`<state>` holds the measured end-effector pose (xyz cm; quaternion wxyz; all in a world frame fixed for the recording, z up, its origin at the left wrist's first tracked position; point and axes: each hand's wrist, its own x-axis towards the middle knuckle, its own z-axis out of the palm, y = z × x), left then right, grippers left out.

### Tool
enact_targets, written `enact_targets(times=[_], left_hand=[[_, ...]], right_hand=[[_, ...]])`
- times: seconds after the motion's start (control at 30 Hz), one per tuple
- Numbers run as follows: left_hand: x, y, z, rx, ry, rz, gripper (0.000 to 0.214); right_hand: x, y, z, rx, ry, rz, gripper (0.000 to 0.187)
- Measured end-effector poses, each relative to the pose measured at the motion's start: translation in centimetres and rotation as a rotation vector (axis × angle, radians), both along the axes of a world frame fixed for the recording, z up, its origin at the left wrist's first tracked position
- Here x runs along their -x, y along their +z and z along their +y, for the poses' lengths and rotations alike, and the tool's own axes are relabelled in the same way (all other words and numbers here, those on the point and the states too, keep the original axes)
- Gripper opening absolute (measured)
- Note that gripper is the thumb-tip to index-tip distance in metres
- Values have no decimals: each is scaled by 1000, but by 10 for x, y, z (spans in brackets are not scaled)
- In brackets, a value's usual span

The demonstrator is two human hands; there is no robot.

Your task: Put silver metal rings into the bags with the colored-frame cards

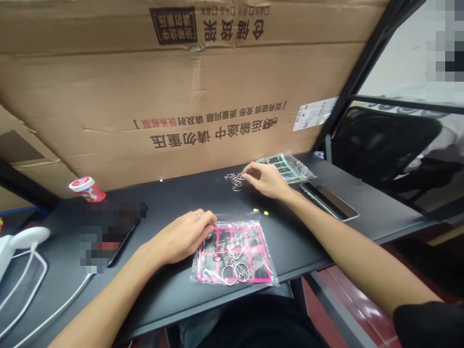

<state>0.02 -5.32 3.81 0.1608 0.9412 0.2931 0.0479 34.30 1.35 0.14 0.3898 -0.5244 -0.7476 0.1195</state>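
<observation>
Near the desk's front edge lies a clear plastic zip bag [259,232] with a pink grid, holding several metal key rings and clasps [235,263]. My left hand [190,232] is at the bag's upper left corner, its fingers curled together on the edge; the fingertips are partly hidden. Further back, a small loose heap of thin metal rings [235,181] sits on the dark desk. Thumb and forefinger of my right hand [264,179] pinch a metal ring at the heap's right side. Behind that hand is a second clear bag [288,166] with a green grid.
A phone [329,200] lies right of my right forearm. Small yellow dots [266,213] are beyond the pink bag. At left are a red-and-white tub [88,189], a dark device [123,232] and white cables [47,266]. A cardboard sheet [181,87] walls off the back.
</observation>
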Motion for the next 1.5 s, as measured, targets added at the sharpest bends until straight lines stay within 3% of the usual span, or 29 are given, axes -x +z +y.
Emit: enact_targets(times=[0.13, 0.4, 0.6, 0.77, 1.0, 1.13, 1.33, 1.5], left_hand=[[1, 0, 0, -3, -3, 14, 22], [1, -3, 1, -16, -3, 15, 21], [0, -1, 0, -4, 6, 7, 24], [0, 0, 0, -11, 12, -9, 23], [0, 0, -1, -13, 8, -17, 24], [0, 0, 0, -4, 16, 2, 24], [0, 0, -1, -6, 9, -18, 23], [0, 0, 0, 0, -1, 3, 25]], right_hand=[[-2, 4, -2, 88, 93, 20, 25], [-8, 5, 3, 110, 108, 155, 32], [-14, 3, 3, 88, 63, -198, 18], [-20, 5, 1, 238, 199, -322, 30], [-19, 8, -2, 319, 238, -348, 11], [-19, 12, -6, 307, 248, -305, 18], [-8, 18, -16, 339, 466, -293, 44], [0, 15, -17, 370, 476, -283, 26]])
